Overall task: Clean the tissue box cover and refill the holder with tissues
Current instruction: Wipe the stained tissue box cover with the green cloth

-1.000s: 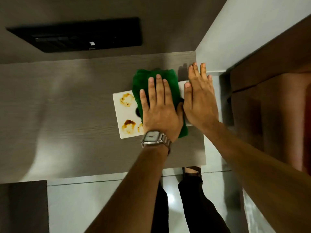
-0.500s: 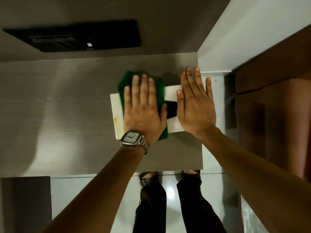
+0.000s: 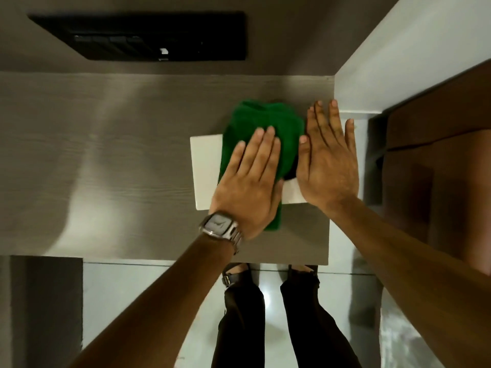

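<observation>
A white tissue box cover (image 3: 206, 168) lies flat on the grey wooden table (image 3: 106, 155), near its right end. The bare left part of the cover looks plain white. A green cloth (image 3: 255, 118) is spread over the cover's middle. My left hand (image 3: 249, 187), with a wristwatch, presses flat on the cloth. My right hand (image 3: 326, 163) lies flat on the cover's right part and holds it down. A bit of the cover's dark opening (image 3: 291, 173) shows between the two hands.
A black panel (image 3: 148, 38) sits on the dark surface beyond the table. A white wall (image 3: 398, 62) and a brown cabinet (image 3: 438, 155) stand close on the right. The table's front edge (image 3: 186, 257) is near my legs, above a glossy floor.
My left hand swept the green cloth left across the brown stains on the cover, then back toward the right. The stained patch now shows white. My right hand stayed on the cover.
</observation>
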Tool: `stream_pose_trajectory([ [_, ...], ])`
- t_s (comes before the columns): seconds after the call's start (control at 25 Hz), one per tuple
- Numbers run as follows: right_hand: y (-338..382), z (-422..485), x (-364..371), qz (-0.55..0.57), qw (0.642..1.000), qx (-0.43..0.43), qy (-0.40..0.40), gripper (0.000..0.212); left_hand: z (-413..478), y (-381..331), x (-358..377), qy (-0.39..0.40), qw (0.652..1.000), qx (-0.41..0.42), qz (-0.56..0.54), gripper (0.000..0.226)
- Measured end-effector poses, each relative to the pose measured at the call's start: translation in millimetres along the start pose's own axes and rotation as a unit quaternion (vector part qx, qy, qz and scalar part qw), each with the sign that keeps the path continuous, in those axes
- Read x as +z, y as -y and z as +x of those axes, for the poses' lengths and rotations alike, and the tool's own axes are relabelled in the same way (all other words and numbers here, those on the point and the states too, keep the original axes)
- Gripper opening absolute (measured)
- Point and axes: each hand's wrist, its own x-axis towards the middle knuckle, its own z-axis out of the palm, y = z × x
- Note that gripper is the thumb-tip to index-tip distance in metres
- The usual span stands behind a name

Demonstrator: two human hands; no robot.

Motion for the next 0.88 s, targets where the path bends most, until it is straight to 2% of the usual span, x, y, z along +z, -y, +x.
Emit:
stream_pose_trajectory([
  [0.04,-0.8,-0.3,-1.1,0.002,1.000,0.002,0.001,0.062,-16.0,12.9,-2.5,0.017,0.999,0.030,-0.001,0.065],
  [0.08,-1.1,-0.6,-1.8,0.004,1.000,0.004,0.003,0.062,-29.8,27.5,-5.5,0.026,0.999,0.024,-0.006,0.065],
  [0.16,-0.4,-1.0,-1.4,-0.005,1.000,0.008,0.009,0.063,-34.7,46.9,-6.1,0.006,0.997,-0.081,-0.013,0.066],
  [0.24,0.6,-0.5,1.7,-0.012,1.000,0.009,0.005,0.063,-4.6,40.0,-6.4,-0.030,0.978,-0.204,-0.019,0.067],
  [0.28,0.6,0.3,3.2,-0.009,1.000,0.010,0.000,0.063,14.6,26.5,-8.1,-0.033,0.973,-0.229,-0.019,0.068],
  [0.32,-0.5,0.4,3.1,-0.005,1.000,0.012,-0.003,0.062,27.0,9.8,-8.4,-0.032,0.976,-0.212,-0.025,0.067],
  [0.4,-1.7,-0.5,2.2,-0.001,1.000,0.011,0.000,0.061,18.4,-9.1,-2.7,-0.011,0.996,-0.082,-0.017,0.065],
  [0.48,-1.7,-0.6,0.0,-0.003,1.000,0.013,0.010,0.061,-15.6,9.7,-4.2,0.027,0.999,0.024,-0.005,0.064],
  [0.52,-1.4,-0.3,-0.9,-0.005,1.000,0.016,0.015,0.061,-31.4,27.4,-5.6,0.038,0.999,0.033,-0.004,0.064],
  [0.56,-0.6,-0.5,-1.1,-0.008,1.000,0.018,0.016,0.061,-39.4,42.6,-5.8,0.031,1.000,-0.002,-0.003,0.064],
  [0.68,-1.7,-0.2,1.7,-0.007,1.000,0.020,0.008,0.065,7.5,36.5,-8.6,-0.031,0.975,-0.217,-0.024,0.065],
  [0.72,-2.3,0.3,1.7,0.000,1.000,0.018,0.011,0.066,30.6,12.7,-9.8,-0.034,0.973,-0.227,-0.032,0.064],
  [0.8,-2.2,0.7,1.9,0.010,1.000,0.010,0.013,0.067,45.1,-27.3,-4.4,-0.020,0.991,-0.126,-0.044,0.062],
  [0.88,-2.2,0.2,-0.1,0.018,1.000,0.010,0.009,0.064,19.7,-19.6,-0.6,0.007,1.000,-0.016,-0.020,0.062],
])
